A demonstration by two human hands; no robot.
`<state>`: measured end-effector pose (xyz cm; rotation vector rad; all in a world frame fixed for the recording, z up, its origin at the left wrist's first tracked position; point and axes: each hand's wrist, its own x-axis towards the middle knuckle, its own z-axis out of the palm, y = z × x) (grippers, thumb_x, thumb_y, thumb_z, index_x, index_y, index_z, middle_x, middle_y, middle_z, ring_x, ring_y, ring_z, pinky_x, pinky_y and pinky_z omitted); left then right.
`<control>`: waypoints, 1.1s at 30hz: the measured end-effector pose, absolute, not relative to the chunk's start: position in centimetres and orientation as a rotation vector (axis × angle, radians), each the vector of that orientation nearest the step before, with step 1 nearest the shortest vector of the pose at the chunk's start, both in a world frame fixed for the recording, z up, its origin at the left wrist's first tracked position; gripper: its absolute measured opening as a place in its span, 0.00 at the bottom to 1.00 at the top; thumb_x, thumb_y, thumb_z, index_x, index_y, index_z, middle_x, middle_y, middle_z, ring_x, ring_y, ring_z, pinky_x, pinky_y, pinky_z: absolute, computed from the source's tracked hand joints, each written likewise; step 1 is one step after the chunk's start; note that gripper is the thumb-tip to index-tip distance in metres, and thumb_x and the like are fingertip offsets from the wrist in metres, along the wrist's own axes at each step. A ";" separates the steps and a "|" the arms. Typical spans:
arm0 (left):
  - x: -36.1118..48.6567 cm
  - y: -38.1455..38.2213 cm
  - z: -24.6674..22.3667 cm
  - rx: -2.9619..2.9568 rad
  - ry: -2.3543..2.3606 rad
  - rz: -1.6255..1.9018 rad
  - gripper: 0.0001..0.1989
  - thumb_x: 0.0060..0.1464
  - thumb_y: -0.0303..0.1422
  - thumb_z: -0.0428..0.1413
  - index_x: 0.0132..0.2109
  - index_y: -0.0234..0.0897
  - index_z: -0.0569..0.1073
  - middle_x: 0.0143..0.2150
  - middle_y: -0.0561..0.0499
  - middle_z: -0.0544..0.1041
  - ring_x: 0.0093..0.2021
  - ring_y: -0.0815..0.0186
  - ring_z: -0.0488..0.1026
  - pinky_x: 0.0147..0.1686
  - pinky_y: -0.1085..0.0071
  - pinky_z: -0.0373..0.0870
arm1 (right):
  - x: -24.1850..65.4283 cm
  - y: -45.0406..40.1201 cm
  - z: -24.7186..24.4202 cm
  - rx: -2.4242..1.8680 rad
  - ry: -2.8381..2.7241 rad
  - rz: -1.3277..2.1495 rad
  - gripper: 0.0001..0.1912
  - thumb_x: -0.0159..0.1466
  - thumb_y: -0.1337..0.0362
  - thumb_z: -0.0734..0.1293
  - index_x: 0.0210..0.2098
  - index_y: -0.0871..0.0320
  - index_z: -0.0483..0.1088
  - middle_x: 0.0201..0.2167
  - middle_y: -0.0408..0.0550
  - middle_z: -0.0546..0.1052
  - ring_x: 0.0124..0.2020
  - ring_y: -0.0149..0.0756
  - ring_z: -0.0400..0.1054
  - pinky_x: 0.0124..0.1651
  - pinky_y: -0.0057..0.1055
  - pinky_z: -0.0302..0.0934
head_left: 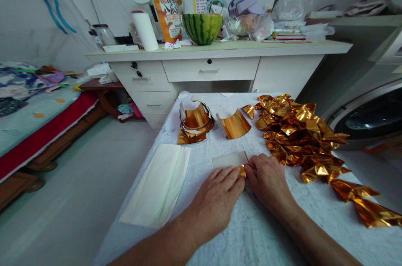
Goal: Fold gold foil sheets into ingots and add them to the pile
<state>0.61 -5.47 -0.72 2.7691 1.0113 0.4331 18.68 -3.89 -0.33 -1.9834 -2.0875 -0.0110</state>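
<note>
A small sheet (230, 159), white on the side facing up with gold at its right edge, lies on the cloth-covered table. My left hand (218, 194) rests on its near part, fingers together, over a bit of gold foil (241, 171). At the right end of the sheet my right hand (268, 178) has thumb and fingers pinched on the foil edge. Behind are a curved gold sheet (235, 124) and a ring of curled gold sheets (196, 120). White paper (158, 184) lies to the left. Folded gold foil pieces (292, 132) are heaped on the right.
Beyond the table (132, 199) stands a white desk (210, 69) with a watermelon half (202, 28), an orange bag (166, 8) and a paper roll (145, 30). A washing machine (370, 111) is at the right, a bed (47, 115) at the left.
</note>
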 end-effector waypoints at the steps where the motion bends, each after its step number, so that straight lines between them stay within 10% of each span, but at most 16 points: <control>1: 0.6 -5.5 -0.7 2.772 1.010 0.428 0.22 0.62 0.24 0.48 0.62 0.35 0.62 0.64 0.44 0.67 0.65 0.60 0.61 0.63 0.59 0.60 | 18.7 -3.9 -0.3 -1.983 -2.088 -0.020 0.10 0.64 0.63 0.64 0.27 0.57 0.69 0.29 0.50 0.74 0.32 0.42 0.63 0.36 0.36 0.48; 33: 0.7 -5.6 -0.1 2.747 1.031 0.388 0.20 0.63 0.26 0.48 0.61 0.35 0.64 0.64 0.45 0.67 0.64 0.59 0.61 0.64 0.60 0.57 | 19.4 -4.4 0.4 -1.569 -2.024 0.329 0.08 0.63 0.72 0.59 0.32 0.58 0.68 0.31 0.48 0.71 0.35 0.39 0.63 0.39 0.34 0.56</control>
